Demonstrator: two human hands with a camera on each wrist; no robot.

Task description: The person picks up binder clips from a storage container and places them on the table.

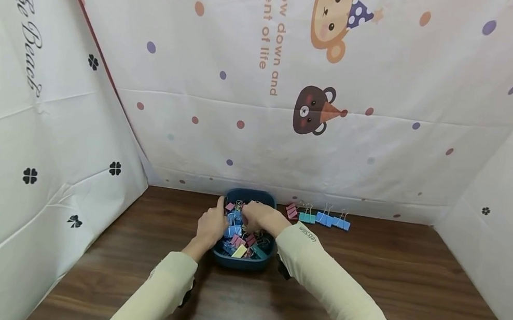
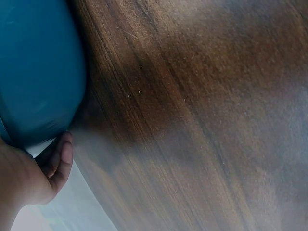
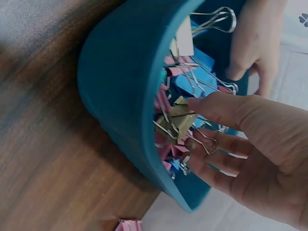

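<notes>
A dark blue plastic bin (image 1: 240, 263) holds a heap of mixed binder clips, among them blue clips (image 1: 233, 230) and a pale yellow one (image 1: 239, 251). My left hand (image 1: 212, 224) grips the bin's left rim, thumb on the inner side and fingers against the outer wall. Reaching into the bin, my right hand (image 3: 262, 147) has its thumb and fingertips at a gold-yellow binder clip (image 3: 179, 120) and pinches it by its edges. Wire handles of this clip cross in front of the fingers. From the head view, that clip is hidden by the right hand.
Right of the bin, a row of binder clips stands along the table's back edge: a pink clip (image 1: 291, 211), a green clip (image 1: 307, 218) and blue clips (image 1: 324, 219). White printed cloth (image 1: 239, 142) rises behind and at both sides of the wooden table (image 1: 366, 276).
</notes>
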